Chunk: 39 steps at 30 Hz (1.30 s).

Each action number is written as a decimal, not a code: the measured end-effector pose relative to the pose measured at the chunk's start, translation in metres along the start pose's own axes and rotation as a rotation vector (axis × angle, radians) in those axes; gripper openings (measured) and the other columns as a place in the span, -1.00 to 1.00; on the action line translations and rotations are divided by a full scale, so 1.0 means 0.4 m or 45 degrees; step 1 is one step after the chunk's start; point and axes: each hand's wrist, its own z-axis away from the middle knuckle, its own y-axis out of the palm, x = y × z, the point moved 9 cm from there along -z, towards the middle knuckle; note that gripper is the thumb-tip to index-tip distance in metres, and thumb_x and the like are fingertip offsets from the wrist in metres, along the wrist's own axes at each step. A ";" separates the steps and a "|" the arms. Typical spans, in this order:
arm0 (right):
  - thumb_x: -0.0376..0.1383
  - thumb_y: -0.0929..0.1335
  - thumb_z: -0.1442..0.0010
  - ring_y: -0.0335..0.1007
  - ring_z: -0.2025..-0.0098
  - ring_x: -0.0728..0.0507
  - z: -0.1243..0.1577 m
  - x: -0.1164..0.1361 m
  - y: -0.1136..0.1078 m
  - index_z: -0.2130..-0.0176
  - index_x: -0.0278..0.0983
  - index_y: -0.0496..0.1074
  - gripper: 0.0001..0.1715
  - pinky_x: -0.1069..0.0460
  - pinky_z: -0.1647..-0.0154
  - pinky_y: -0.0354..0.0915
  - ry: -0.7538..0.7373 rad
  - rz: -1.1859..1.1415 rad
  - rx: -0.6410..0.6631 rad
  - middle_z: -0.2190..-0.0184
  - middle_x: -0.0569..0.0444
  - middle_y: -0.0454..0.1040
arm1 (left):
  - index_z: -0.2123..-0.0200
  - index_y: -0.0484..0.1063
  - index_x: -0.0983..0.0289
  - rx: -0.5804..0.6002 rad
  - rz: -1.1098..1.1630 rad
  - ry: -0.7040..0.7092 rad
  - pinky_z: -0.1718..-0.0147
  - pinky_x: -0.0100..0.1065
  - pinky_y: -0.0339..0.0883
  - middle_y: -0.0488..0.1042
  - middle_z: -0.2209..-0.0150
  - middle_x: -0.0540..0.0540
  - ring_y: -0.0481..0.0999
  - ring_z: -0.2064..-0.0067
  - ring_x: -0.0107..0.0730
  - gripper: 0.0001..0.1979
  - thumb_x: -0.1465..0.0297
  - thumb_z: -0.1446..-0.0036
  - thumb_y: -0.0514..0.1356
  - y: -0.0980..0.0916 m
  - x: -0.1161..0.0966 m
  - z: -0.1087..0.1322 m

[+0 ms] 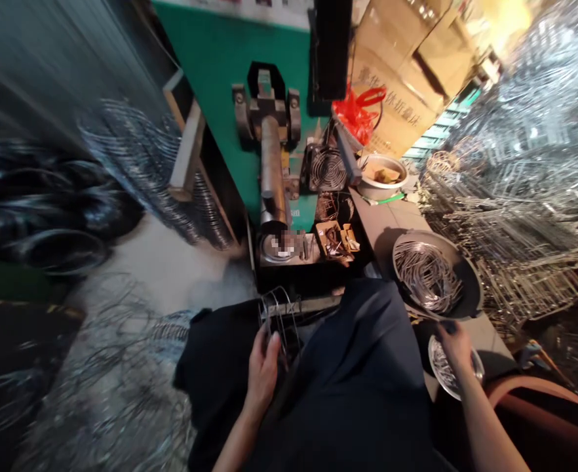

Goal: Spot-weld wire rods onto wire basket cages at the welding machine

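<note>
My left hand [264,367] is closed round a bent wire frame [280,314], holding it upright above my lap in front of the machine. Several thin loops of the frame rise past my fingers. Over at the right, my right hand [457,347] is above a small bowl [476,367] of short shiny metal pieces [441,364]. Its fingers are curled together and partly blurred; what they hold, if anything, is hidden. Just beyond that hand, a wide dark pan [470,288] contains a heap of bent wire rings [426,275].
A green machine [205,72] with a metal cylinder arm [270,157] stands ahead. Small cartons [333,239] and a fan [326,167] sit beside it. Wire racks [529,242] pile up at right; wire coils [132,157] hang left. An orange-brown tub rim [535,383] is near my right forearm.
</note>
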 end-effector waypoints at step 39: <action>-0.29 0.33 -0.38 0.48 -0.08 -0.23 0.438 1.240 0.003 0.06 -0.10 0.59 -0.75 -0.19 -0.11 0.25 -1.837 -0.760 0.263 0.14 0.06 0.64 | -0.16 0.37 0.31 -0.137 0.601 0.099 0.75 -0.56 -0.03 0.17 0.58 -0.20 0.05 0.69 -0.67 -0.30 0.05 -0.05 0.37 -0.084 -0.274 -0.192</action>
